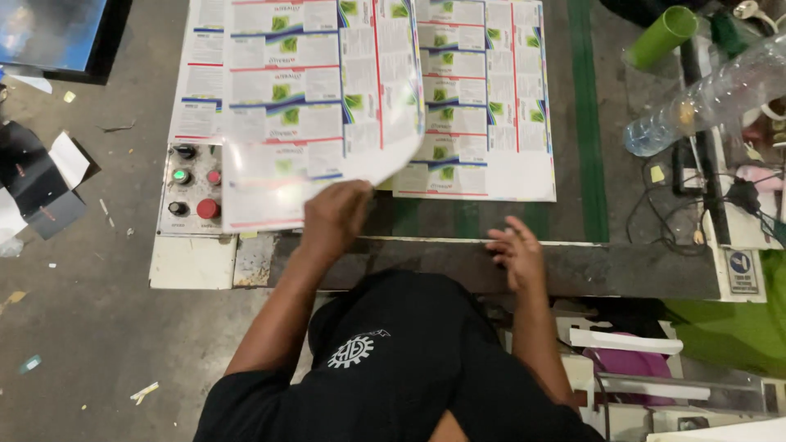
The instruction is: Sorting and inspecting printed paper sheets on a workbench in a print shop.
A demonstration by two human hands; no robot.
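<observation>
We stand at a large machine table (655, 270) with a dark, worn front edge, and on it lies the biggest thing of the scene, a flat stack of printed sheets (483, 106) with rows of white label panels, green squares and red and blue lines. Over the left part of this stack one printed sheet (319, 98) is lifted; its lower edge is curled upward and looks a little blurred. Our left hand (334, 219) is under this lower edge, with the fingers closed on the sheet near the middle of the edge, though the exact pinch is hidden behind the paper. We judge the sheet to be very light, thin and floppy, with a glossy and rather slippery surface, so it will bend and flap easily and may crease if it is held by one point only; taking it at the edge or at a corner, with flat fingers, seems to us the safest place. Our right hand (516, 250) holds nothing: it hovers just above the front edge of the table, fingers loosely apart, near the lower right corner of the stack. At the left, partly covered by the lifted sheet, is a small control panel (192, 188) with a green button, red buttons and black knobs. At the far right lie a clear plastic bottle (704, 94) and a green tube (661, 37) among cables.
</observation>
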